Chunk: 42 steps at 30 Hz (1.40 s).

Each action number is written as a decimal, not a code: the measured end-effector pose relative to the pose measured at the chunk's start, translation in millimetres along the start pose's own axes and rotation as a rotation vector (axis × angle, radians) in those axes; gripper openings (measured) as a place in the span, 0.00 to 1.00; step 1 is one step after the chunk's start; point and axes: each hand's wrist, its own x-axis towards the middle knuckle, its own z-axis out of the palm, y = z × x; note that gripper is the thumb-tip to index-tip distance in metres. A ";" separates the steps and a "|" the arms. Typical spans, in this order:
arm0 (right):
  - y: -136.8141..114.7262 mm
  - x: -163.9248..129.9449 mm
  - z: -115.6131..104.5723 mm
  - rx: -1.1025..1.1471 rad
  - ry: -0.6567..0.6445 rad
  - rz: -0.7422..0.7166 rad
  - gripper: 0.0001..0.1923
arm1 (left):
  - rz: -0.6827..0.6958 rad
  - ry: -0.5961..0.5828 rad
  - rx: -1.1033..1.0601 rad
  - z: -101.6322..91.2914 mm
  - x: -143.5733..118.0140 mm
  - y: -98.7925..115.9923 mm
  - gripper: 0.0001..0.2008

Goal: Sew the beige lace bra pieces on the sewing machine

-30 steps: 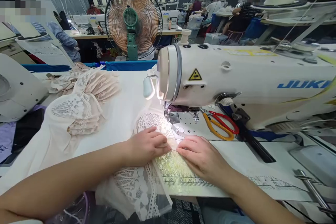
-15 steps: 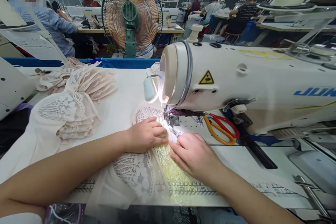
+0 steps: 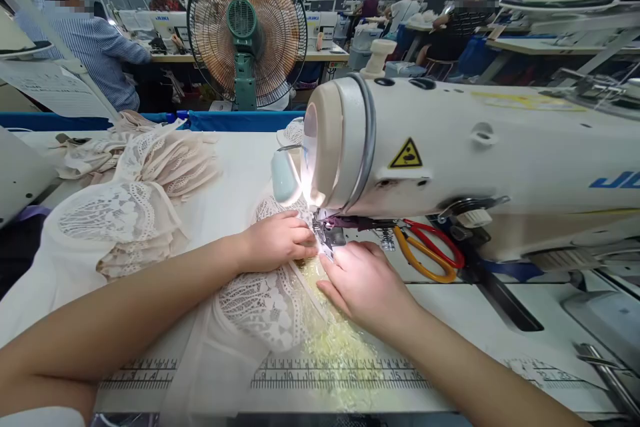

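A pale lace bra (image 3: 265, 307) lies under the sewing machine's presser foot (image 3: 323, 232) and drapes toward the table's front edge. My left hand (image 3: 280, 240) presses on the lace just left of the foot, its fingers bent and close together. On the other side, my right hand (image 3: 367, 283) has thumb and fingers drawn together close to the foot. Its fingertips almost meet those of the left, and what they pinch is hidden. Between and below the hands spreads a heap of yellowish, shiny, thin strips (image 3: 340, 347). The machine's lamp lights the needle area brightly.
The sewing machine head (image 3: 450, 153) spans the right side. Scissors with red and orange handles (image 3: 430, 253) lie beneath it. Stacked lace bra pieces (image 3: 120, 213) lie at left. A printed ruler (image 3: 280, 373) runs along the front edge. A fan (image 3: 245, 27) and several people are beyond.
My view has shifted slightly, so the machine appears further right. The right fingers have moved up closer to the presser foot. More of the yellowish strips shows below the hands.
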 end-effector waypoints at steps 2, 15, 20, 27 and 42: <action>-0.5 -0.1 0.5 0.001 0.039 0.002 0.10 | -0.001 -0.003 0.015 1.0 0.0 -3.7 0.14; 14.0 -10.7 4.2 0.227 0.153 -0.026 0.12 | -0.095 -0.073 0.021 2.5 -2.1 -15.2 0.15; 13.5 -9.7 4.4 0.246 0.163 -0.039 0.12 | -0.138 -0.023 -0.005 9.6 -5.6 -24.4 0.15; 13.2 -10.9 3.8 0.288 0.147 -0.028 0.12 | -0.241 0.016 -0.050 9.3 -7.7 -31.1 0.14; -26.4 -45.5 -2.1 0.721 -0.017 0.170 0.27 | -0.514 -0.046 -0.613 -44.1 3.8 14.8 0.05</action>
